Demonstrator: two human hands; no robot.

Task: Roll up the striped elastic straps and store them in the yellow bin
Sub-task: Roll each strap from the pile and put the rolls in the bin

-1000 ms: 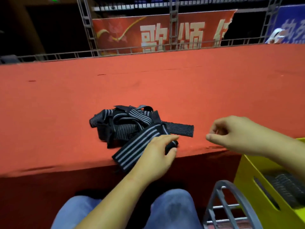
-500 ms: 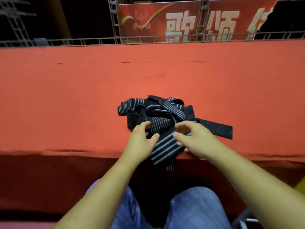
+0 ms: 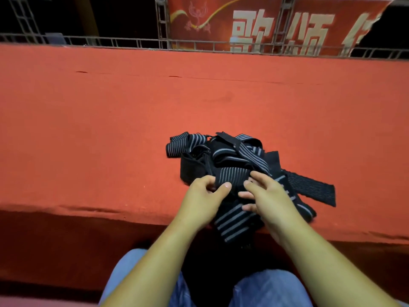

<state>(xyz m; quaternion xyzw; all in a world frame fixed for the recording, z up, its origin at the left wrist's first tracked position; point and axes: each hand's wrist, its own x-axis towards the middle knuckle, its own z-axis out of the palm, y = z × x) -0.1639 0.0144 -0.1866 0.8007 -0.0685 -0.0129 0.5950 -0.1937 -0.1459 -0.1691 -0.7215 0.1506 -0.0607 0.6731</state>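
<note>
1. Left hand (image 3: 204, 196) pinches the nearest striped strap (image 3: 234, 220) between thumb and curled fingers, at the front of the pile (image 3: 223, 154).
2. Right hand (image 3: 269, 197) is the change. A second ago it hangs well off to the right by the yellow bin, holding nothing I can make out. Now it is in on the same strap, fingers curled over it, just beside the left hand, with the thumbs close together.
3. Left hand sits slightly further up the strap than a second ago, closer to the tangle.
4. Striped strap drapes over the front edge of the red table (image 3: 110, 129). Its lower end hangs toward the lap and its upper part runs under both hands into the pile.
5. Rest of the pile looks unmoved, with a flat black tail (image 3: 309, 189) sticking out to the right.
6. Yellow bin is out of view now because the head has swung left. It showed low right a second ago.
7. Judgement: this is the start of a fresh strap, with both hands on it and no roll formed yet. The next move probably needs it pulled free before rolling, and that tug could drag neighbouring straps off the edge.
</note>
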